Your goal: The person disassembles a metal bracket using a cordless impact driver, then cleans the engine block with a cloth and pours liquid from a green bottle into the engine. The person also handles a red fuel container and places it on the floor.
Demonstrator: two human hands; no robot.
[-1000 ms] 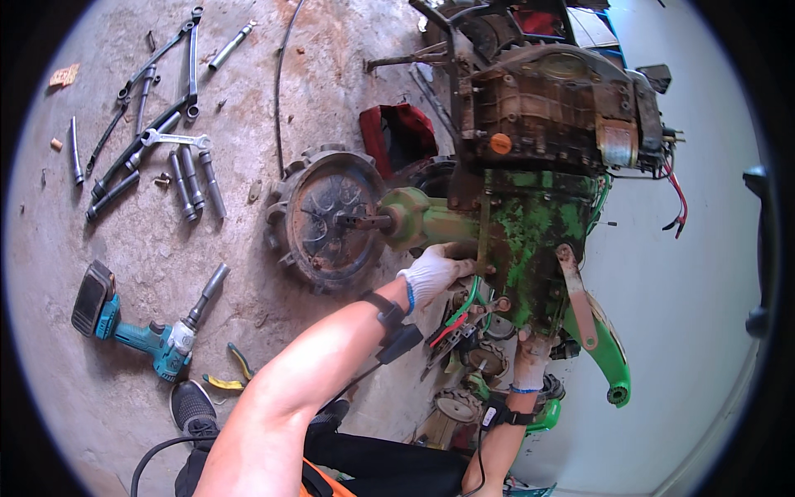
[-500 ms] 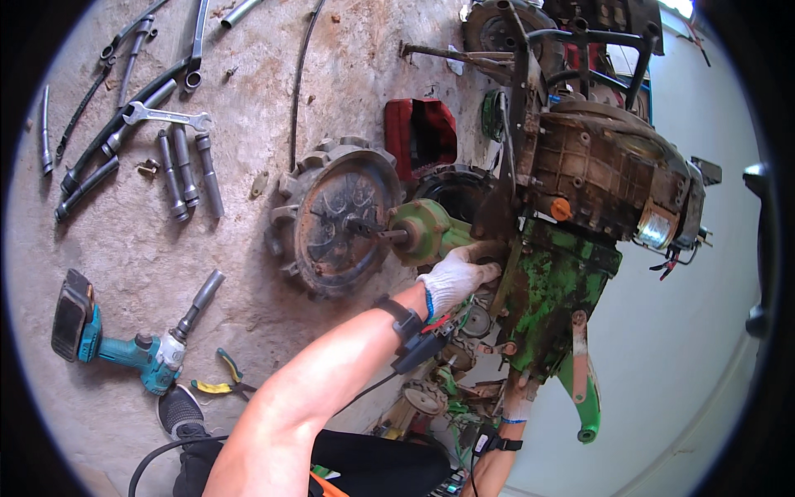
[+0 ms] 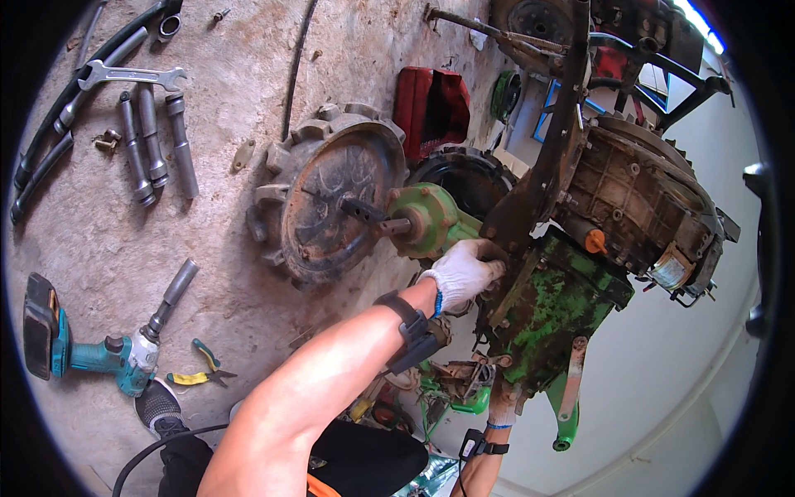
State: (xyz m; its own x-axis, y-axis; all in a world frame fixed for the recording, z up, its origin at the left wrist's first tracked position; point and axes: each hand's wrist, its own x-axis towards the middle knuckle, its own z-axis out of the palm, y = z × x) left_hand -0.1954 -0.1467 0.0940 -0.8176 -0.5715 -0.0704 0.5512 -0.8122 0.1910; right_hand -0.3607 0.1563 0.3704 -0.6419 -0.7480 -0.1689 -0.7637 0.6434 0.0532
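My left hand [image 3: 466,271], in a white knit glove, is at the joint between a dark metal frame [image 3: 530,195] and a green axle housing [image 3: 426,217]. Its fingers are curled closed against the machine, and what they hold is hidden. Lower right, my gloved right hand [image 3: 503,407] reaches up to the underside of a worn green gear case [image 3: 555,306]; its fingers are mostly hidden there. A green lever arm [image 3: 568,414] hangs from the case beside it. The axle shaft points toward a lugged black wheel [image 3: 331,203]. Above the case sits a grimy engine [image 3: 642,186].
On the concrete floor at left lie an open-end wrench [image 3: 132,76], several sockets [image 3: 182,149], a teal impact wrench [image 3: 108,354] and yellow-green pliers [image 3: 199,369]. A red open case [image 3: 431,108] and a second lugged wheel [image 3: 472,186] lie beyond the axle. Machine parts [image 3: 460,385] sit below my left hand.
The view has shifted: the floor tools appear further left and the engine further right. The green gear case looks more tilted. Both hands keep their places against the machine.
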